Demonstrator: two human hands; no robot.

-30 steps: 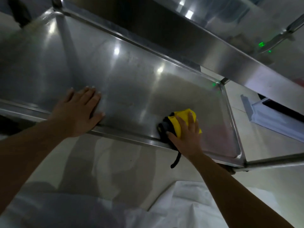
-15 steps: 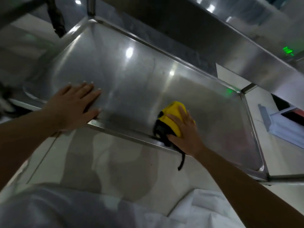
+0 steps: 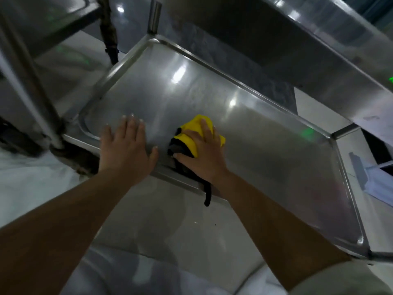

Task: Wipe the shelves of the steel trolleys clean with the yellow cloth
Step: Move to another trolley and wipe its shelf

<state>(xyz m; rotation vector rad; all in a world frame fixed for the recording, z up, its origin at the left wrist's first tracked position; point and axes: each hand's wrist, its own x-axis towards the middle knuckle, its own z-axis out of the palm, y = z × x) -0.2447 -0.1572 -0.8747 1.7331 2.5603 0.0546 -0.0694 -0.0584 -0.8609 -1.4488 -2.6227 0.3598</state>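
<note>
One cloth (image 3: 195, 133) (yellow), two hands.

Both forearms bare, reaching forward side by side. Left hand (image 3: 125, 150) flat, palm down, fingers straight and together, thumb angled toward the right hand (image 3: 202, 152). Right hand likewise palm down, fingers extended, thumb spread leftward.

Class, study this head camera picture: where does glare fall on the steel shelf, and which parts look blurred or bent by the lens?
Head view: bright ceiling-light glare spots sit on the steel shelf beyond both hands; a green glint shows near its far right corner. The left hand is motion-blurred at the fingertips; the right hand on the yellow cloth is sharper. The wide lens bends the shelf rims.
</note>
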